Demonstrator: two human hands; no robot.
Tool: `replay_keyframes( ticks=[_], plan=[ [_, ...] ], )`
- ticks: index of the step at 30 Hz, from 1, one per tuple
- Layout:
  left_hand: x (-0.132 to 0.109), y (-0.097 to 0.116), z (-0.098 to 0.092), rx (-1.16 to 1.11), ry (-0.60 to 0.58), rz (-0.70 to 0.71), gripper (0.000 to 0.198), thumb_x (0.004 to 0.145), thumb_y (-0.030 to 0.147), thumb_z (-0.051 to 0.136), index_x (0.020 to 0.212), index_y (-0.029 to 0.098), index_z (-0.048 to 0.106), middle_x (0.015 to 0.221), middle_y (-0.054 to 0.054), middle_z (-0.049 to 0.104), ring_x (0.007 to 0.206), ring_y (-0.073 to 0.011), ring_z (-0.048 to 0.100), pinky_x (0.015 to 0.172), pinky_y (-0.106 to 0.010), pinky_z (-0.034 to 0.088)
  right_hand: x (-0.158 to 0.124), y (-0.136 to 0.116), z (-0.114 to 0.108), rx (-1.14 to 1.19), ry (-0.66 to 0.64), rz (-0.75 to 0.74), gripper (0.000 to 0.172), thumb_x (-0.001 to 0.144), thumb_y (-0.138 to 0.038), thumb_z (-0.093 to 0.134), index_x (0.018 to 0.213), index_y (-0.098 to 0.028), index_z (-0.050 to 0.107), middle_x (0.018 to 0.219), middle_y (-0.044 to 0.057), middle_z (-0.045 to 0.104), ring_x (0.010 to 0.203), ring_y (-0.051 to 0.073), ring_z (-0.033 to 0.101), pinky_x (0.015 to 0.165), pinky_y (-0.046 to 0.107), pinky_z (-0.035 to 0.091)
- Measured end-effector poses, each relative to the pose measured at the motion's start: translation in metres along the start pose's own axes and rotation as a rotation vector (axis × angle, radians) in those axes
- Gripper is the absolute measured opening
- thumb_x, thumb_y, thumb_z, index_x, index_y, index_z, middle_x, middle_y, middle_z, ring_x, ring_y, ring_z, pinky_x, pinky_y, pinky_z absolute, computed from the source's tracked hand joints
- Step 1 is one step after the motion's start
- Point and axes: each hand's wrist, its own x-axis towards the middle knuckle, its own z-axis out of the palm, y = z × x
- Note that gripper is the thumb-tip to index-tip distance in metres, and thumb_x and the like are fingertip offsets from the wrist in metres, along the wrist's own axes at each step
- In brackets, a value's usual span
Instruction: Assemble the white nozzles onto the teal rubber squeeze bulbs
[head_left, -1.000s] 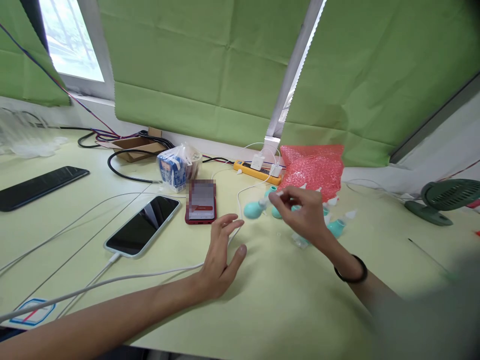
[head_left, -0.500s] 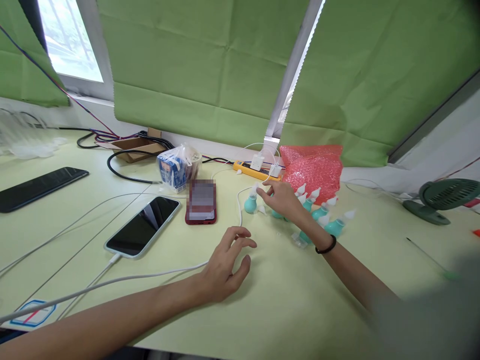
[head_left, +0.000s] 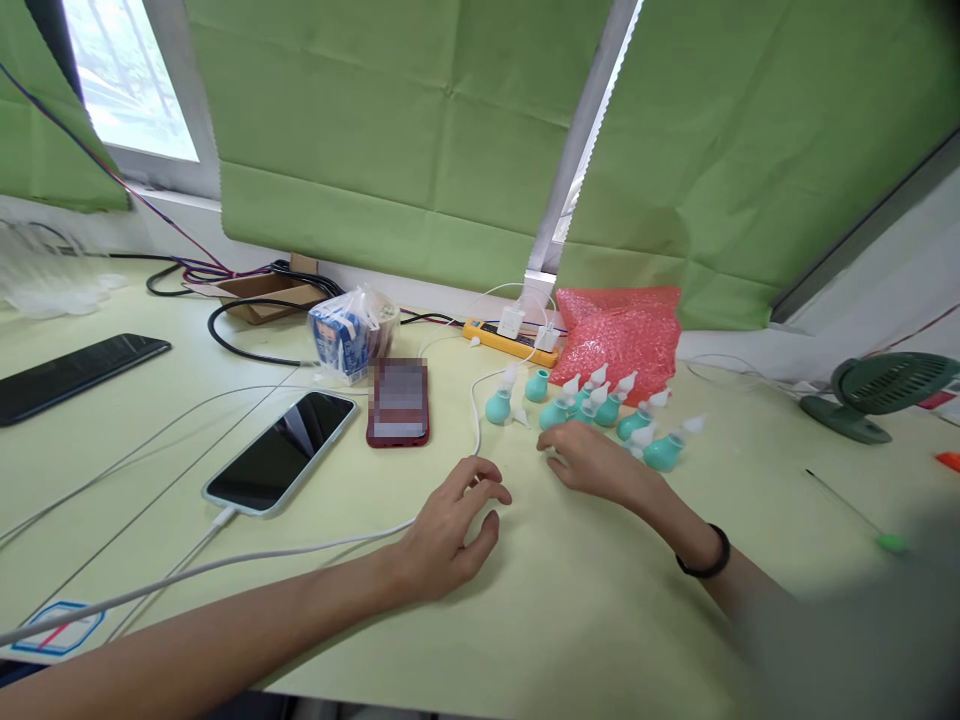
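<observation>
My left hand (head_left: 456, 528) rests over the table with its fingers loosely curled and apart, holding nothing. My right hand (head_left: 596, 462) is low in front of a cluster of teal squeeze bulbs with pale pointed nozzles, its thumb and forefinger apart; I see nothing between them. Nearest its fingers is one teal bulb (head_left: 553, 414) of the cluster, and at the right end lies another bulb (head_left: 663, 453), tilted. Apart to the left stands a bulb with a clear nozzle (head_left: 498, 407), a small white tip (head_left: 520, 416) beside it. A teal bulb without a nozzle (head_left: 537, 386) stands behind.
Behind the bulbs are a pink bubble-wrap bag (head_left: 619, 340) and a yellow power strip (head_left: 510, 342). Left are a red-cased phone (head_left: 399, 405), a charging phone (head_left: 281, 455), another dark phone (head_left: 82, 372) and a bagged blue box (head_left: 341, 335). A green fan (head_left: 892, 390) stands right.
My right hand has drawn back toward me from near the left bulb's nozzle, down in front of the cluster. The bulb without a nozzle is now uncovered. My left hand stays in place.
</observation>
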Motion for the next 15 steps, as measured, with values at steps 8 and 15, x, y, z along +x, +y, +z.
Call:
replay_keyframes(
  ticks=[8,15],
  plan=[
    [0.001,-0.001,0.001,-0.005,-0.039,-0.016,0.02,0.075,0.008,0.037,0.091,0.015,0.046,0.091,-0.008,0.046,0.085,-0.0162,0.047,0.073,-0.028,0.041,-0.01,0.007,0.007,0.066,-0.038,-0.104,0.02,0.071,-0.004,0.043,0.066,-0.013,0.061,0.069,0.007,0.058,0.066,0.016,0.053,0.057,0.025,0.036],
    [0.003,-0.007,0.007,0.01,-0.038,-0.125,0.02,0.081,0.017,0.041,0.098,0.015,0.051,0.086,-0.005,0.058,0.08,-0.0141,0.053,0.072,-0.027,0.044,-0.014,-0.015,0.006,0.708,0.089,-0.043,0.009,0.068,-0.014,0.054,0.069,-0.014,0.062,0.07,0.004,0.06,0.065,0.014,0.056,0.061,0.026,0.045]
  ],
)
